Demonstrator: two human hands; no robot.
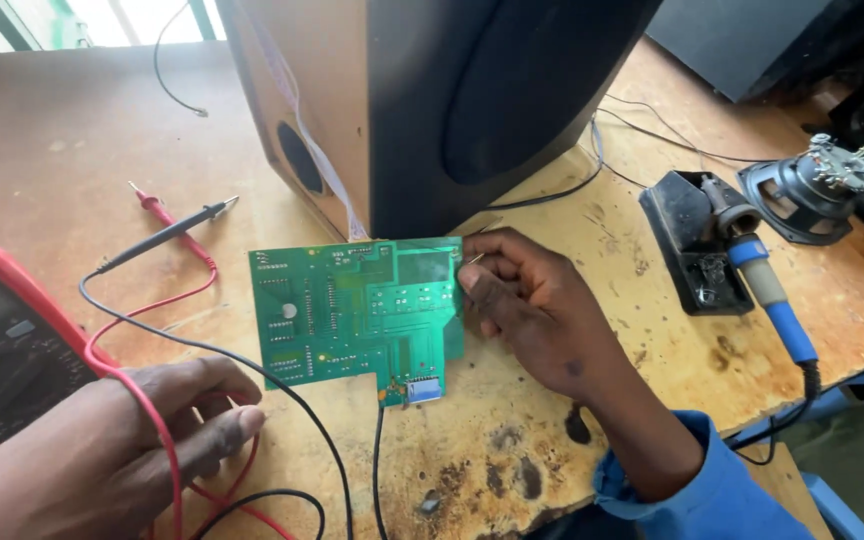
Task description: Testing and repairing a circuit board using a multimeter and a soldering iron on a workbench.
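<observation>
Circuit board [357, 310] flat at centre of the surface [42, 150], speaker cabinet [432, 100] behind it, multimeter [7, 345] at far left (leads [167, 235] lying between), soldering iron [762, 285] on its stand [692, 240] to the right, loose speaker driver [812, 190] beyond.

Right hand [537, 310] pinches green circuit board [357, 310] edge.

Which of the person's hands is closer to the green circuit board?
The right hand: its fingertips touch the right edge of the flat green circuit board. The left hand lies apart, lower left of it, beside the red multimeter.
</observation>
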